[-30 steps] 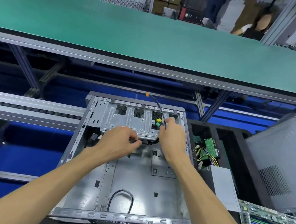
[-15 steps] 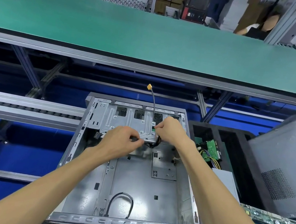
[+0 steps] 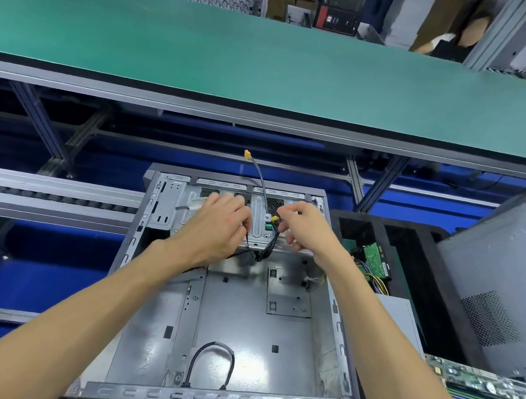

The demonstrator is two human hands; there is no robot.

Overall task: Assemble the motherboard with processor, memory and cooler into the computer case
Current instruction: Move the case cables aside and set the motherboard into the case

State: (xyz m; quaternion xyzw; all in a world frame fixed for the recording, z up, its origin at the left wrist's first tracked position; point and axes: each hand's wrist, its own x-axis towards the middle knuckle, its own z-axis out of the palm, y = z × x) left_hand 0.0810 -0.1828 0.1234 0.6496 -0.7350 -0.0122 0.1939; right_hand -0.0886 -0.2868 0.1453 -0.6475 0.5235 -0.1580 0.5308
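An open grey computer case [image 3: 269, 341] lies flat below me, its floor bare except for a looped black cable [image 3: 211, 363] near the front. Over the drive cage [image 3: 186, 212] at the far end, my left hand [image 3: 218, 227] grips black front-panel cables [image 3: 265, 248]. My right hand [image 3: 305, 226] pinches the same bundle near its yellow and green plugs [image 3: 271, 222]. One cable with an orange plug [image 3: 247, 154] sticks up past the case's far edge. The motherboard [image 3: 487, 393] with memory sticks lies at the right, partly cut off by the frame.
A black tray [image 3: 421, 253] right of the case holds a green circuit board and coloured wires [image 3: 375, 264]. A grey side panel [image 3: 511, 282] leans at the far right. A green conveyor belt [image 3: 273, 60] runs across behind, with a roller track [image 3: 38, 190] to the left.
My left hand moved up and away onto the drive cage, drawing a black cable with it. My right hand shifted slightly right, still at the plugs.
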